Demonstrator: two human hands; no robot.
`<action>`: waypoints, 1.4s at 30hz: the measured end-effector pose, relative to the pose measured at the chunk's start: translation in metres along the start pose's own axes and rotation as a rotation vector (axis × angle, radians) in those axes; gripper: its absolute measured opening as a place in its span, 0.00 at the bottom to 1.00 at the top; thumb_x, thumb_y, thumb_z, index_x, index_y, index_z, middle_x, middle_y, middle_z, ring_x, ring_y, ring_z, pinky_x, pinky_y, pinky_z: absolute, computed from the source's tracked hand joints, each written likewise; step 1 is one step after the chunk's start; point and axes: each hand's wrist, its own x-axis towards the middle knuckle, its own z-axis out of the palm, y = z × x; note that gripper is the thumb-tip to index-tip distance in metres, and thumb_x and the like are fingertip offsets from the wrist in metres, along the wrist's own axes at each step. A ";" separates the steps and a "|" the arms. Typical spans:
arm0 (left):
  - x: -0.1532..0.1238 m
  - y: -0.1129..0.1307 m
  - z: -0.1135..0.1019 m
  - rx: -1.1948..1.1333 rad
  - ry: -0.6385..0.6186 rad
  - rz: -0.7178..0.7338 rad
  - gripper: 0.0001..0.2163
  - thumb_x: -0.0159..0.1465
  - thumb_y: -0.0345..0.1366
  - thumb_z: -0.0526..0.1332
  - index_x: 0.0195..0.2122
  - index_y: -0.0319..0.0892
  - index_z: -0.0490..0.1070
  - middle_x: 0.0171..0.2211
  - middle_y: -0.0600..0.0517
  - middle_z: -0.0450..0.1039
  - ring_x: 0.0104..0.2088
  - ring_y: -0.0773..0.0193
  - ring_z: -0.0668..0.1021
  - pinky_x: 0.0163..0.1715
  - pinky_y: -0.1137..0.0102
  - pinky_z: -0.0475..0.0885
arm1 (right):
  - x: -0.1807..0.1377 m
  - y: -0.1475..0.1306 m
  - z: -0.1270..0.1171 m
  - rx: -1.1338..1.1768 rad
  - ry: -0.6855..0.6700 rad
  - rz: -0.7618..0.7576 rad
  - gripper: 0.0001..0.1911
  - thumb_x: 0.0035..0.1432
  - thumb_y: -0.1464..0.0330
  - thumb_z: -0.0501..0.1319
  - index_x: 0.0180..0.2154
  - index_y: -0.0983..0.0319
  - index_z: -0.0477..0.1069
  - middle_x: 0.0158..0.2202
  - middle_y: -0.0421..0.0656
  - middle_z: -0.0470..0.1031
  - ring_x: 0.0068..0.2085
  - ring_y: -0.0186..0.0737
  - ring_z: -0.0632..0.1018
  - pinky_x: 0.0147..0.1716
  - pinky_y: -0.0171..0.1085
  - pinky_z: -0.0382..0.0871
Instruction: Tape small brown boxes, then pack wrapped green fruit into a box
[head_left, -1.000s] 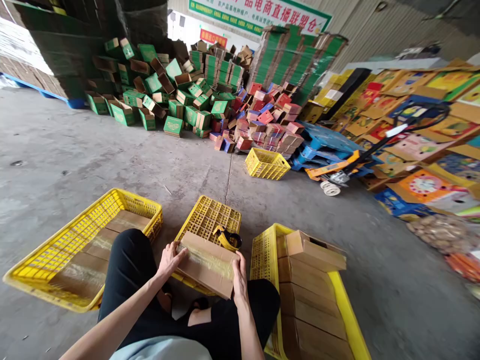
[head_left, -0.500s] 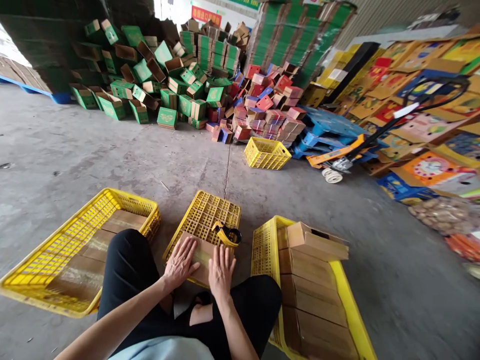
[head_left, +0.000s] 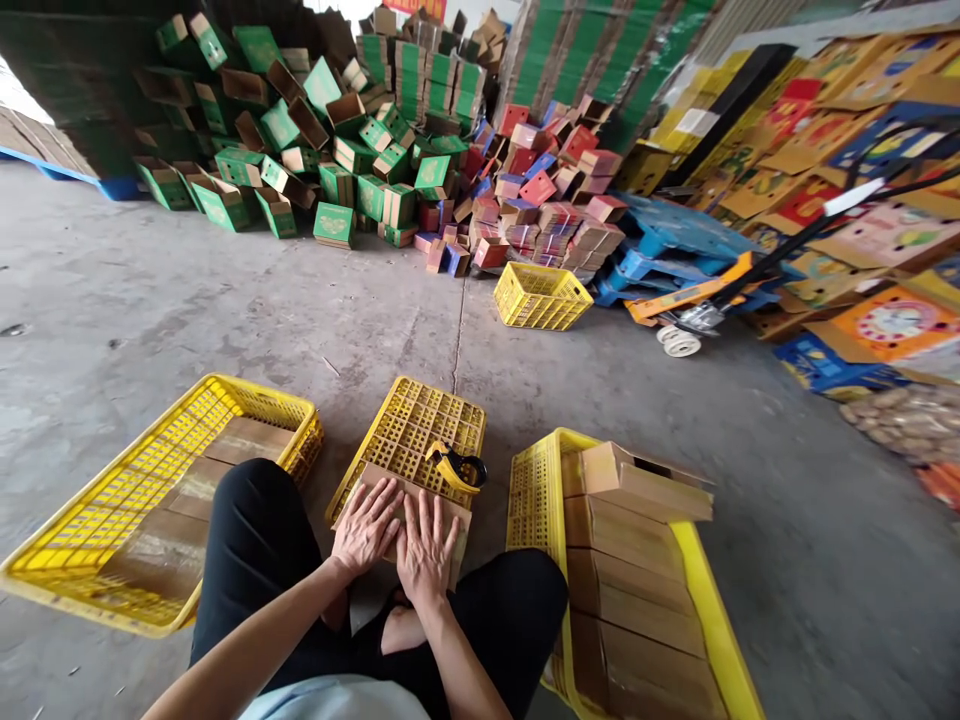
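A brown cardboard box (head_left: 454, 513) lies on an upturned yellow crate (head_left: 412, 430) in front of my knees. My left hand (head_left: 367, 526) and my right hand (head_left: 426, 549) lie flat side by side on top of the box, fingers stretched out and pressing down. A yellow tape dispenser (head_left: 454, 467) rests on the crate just beyond the box, near my right fingertips.
A yellow crate (head_left: 120, 480) at my left holds taped boxes. Another yellow crate (head_left: 701, 610) at my right holds several brown boxes (head_left: 630, 560). Further off lie a small yellow basket (head_left: 541, 297), heaps of green and red cartons, and a pallet jack (head_left: 697, 305).
My hands were gripping the ends of the tilted box. They laid it flat on the crate and now press on its top, close together. The view tilted down slightly.
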 end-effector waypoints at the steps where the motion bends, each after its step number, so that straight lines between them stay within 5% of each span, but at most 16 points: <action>1: 0.000 -0.001 -0.002 0.007 -0.005 0.009 0.25 0.76 0.47 0.51 0.73 0.50 0.61 0.74 0.49 0.53 0.74 0.46 0.56 0.74 0.46 0.41 | -0.002 0.003 -0.002 0.002 -0.006 -0.026 0.34 0.75 0.60 0.48 0.76 0.48 0.40 0.77 0.43 0.49 0.76 0.60 0.53 0.69 0.72 0.41; 5: -0.009 -0.014 -0.016 0.023 -0.062 0.130 0.29 0.74 0.55 0.55 0.73 0.52 0.59 0.75 0.49 0.53 0.74 0.46 0.58 0.75 0.49 0.42 | -0.019 0.028 -0.010 0.022 -0.035 -0.222 0.39 0.73 0.52 0.53 0.76 0.51 0.40 0.77 0.45 0.50 0.76 0.60 0.52 0.71 0.68 0.42; 11: -0.025 -0.039 -0.028 0.114 -0.030 0.127 0.29 0.76 0.53 0.51 0.74 0.47 0.58 0.74 0.46 0.55 0.74 0.49 0.60 0.74 0.52 0.50 | -0.038 0.055 -0.005 -0.006 0.052 -0.202 0.43 0.71 0.49 0.57 0.76 0.59 0.45 0.76 0.50 0.54 0.75 0.56 0.57 0.72 0.58 0.50; 16: -0.025 -0.028 -0.007 0.201 0.146 0.077 0.28 0.77 0.50 0.51 0.74 0.46 0.58 0.73 0.44 0.59 0.73 0.46 0.61 0.73 0.47 0.52 | -0.038 0.047 0.003 -0.020 0.111 -0.186 0.42 0.70 0.51 0.58 0.76 0.62 0.49 0.74 0.52 0.57 0.74 0.57 0.60 0.71 0.57 0.54; 20: -0.024 -0.010 0.016 0.278 0.231 0.128 0.26 0.78 0.48 0.49 0.74 0.45 0.59 0.72 0.45 0.62 0.73 0.47 0.62 0.71 0.48 0.58 | -0.031 0.020 0.016 -0.036 0.145 -0.118 0.42 0.69 0.49 0.57 0.76 0.59 0.49 0.75 0.53 0.55 0.73 0.69 0.58 0.68 0.70 0.53; 24: -0.021 0.010 0.033 0.307 0.231 0.152 0.28 0.78 0.49 0.47 0.74 0.41 0.57 0.71 0.42 0.63 0.71 0.50 0.66 0.68 0.52 0.64 | -0.019 -0.009 0.030 -0.035 0.224 -0.048 0.32 0.72 0.61 0.53 0.74 0.51 0.53 0.73 0.48 0.61 0.72 0.66 0.63 0.69 0.70 0.50; 28: -0.025 0.005 0.028 0.345 0.200 0.226 0.30 0.77 0.52 0.48 0.75 0.41 0.54 0.72 0.42 0.61 0.71 0.51 0.65 0.68 0.55 0.63 | -0.023 -0.008 0.033 -0.027 0.255 -0.065 0.31 0.72 0.66 0.52 0.73 0.50 0.55 0.71 0.46 0.64 0.70 0.61 0.67 0.69 0.64 0.54; 35: -0.060 -0.035 -0.002 0.422 0.136 0.272 0.35 0.73 0.60 0.52 0.76 0.50 0.52 0.75 0.47 0.54 0.72 0.48 0.64 0.69 0.55 0.60 | -0.073 0.042 0.027 -0.037 0.304 -0.162 0.28 0.74 0.68 0.52 0.72 0.49 0.59 0.70 0.42 0.67 0.70 0.55 0.68 0.66 0.54 0.64; 42: -0.058 -0.018 0.017 0.423 0.234 0.174 0.34 0.72 0.60 0.54 0.73 0.47 0.60 0.74 0.42 0.57 0.73 0.41 0.61 0.69 0.46 0.60 | -0.068 0.026 0.028 0.028 0.336 -0.083 0.25 0.74 0.64 0.53 0.69 0.57 0.66 0.69 0.47 0.69 0.69 0.59 0.68 0.64 0.56 0.68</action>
